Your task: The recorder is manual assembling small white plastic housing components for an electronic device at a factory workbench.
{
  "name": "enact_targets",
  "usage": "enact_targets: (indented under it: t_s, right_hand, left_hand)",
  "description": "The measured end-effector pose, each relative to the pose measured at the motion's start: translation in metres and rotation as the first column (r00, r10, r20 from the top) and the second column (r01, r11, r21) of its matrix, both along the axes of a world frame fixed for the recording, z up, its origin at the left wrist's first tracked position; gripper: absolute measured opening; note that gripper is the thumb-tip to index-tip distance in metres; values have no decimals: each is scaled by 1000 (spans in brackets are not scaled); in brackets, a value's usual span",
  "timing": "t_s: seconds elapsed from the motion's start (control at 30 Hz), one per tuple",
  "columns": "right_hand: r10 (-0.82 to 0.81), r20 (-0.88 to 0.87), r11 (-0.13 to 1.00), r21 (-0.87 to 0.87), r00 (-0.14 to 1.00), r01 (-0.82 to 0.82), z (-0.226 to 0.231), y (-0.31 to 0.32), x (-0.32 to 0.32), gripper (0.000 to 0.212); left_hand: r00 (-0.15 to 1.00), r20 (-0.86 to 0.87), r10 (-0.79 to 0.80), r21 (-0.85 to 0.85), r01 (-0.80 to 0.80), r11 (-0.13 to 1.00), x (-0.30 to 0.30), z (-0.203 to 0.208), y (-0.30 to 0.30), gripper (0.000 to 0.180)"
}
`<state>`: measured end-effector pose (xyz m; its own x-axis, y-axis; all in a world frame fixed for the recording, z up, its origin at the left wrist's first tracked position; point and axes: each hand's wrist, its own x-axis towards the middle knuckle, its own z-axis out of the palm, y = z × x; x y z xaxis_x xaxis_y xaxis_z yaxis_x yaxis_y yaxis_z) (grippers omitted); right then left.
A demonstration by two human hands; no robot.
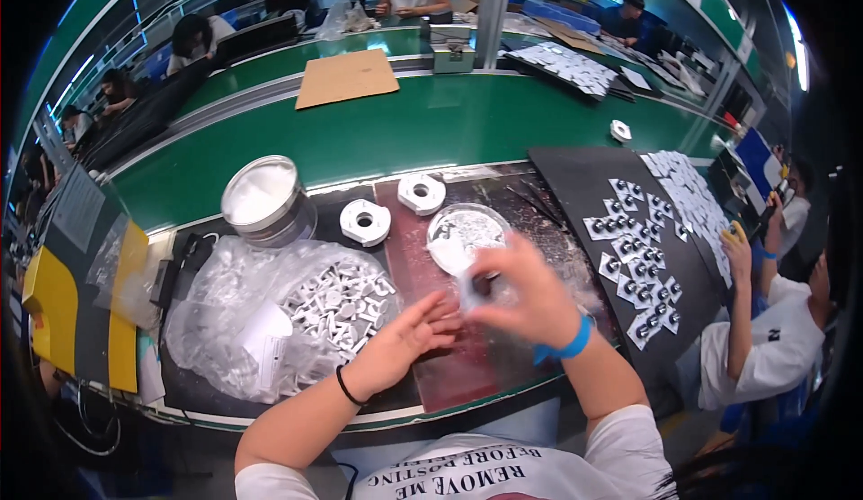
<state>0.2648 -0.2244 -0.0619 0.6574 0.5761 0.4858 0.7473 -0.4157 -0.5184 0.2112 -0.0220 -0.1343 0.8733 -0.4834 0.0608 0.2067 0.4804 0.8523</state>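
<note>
My right hand (532, 300), blurred by motion and with a blue wristband, pinches a small white-and-dark part (467, 290); its exact kind cannot be made out. My left hand (409, 338) lies just left of it, palm turned inward, fingers apart and holding nothing. Beyond the right hand is a round clear dish (485, 215) with white bits in it. Two white ring-shaped blocks (365, 222) with centre holes stand left of the dish. An opened clear plastic bag (225, 307) full of small white plastic parts (337, 307) lies beside my left forearm.
A round tub (262, 196) with a white top stands behind the bag. At right, a black board (575, 185) bears rows of white cards with dark round parts (636, 271). A co-worker's arm (739, 262) reaches in there. A cardboard sheet (347, 78) lies on the green conveyor (449, 131).
</note>
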Motion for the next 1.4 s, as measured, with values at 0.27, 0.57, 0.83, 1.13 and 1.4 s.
enact_targets:
  t_s: [0.27,0.57,0.83,1.13,1.4]
  right_hand:
    - [363,-243,921,241,900,-307,-11,62,33,57]
    - [-363,176,682,-619,915,390,-48,89,141,42]
    - [-80,-205,987,-153,975,48,-7,81,131,38]
    - [260,-788,933,355,559,66,23,44,62,34]
    - [784,-598,549,793,167,265,-35,32,16,48]
  left_hand:
    - [965,7,262,-126,-259,958,15,14,28,53]
    - [878,-41,478,-184,-477,860,24,16,38,42]
    - [866,-1,500,-153,-494,856,24,15,36,49]
    - [881,22,473,-150,-465,872,21,16,36,47]
    - [880,113,461,-91,-452,887,15,16,28,54]
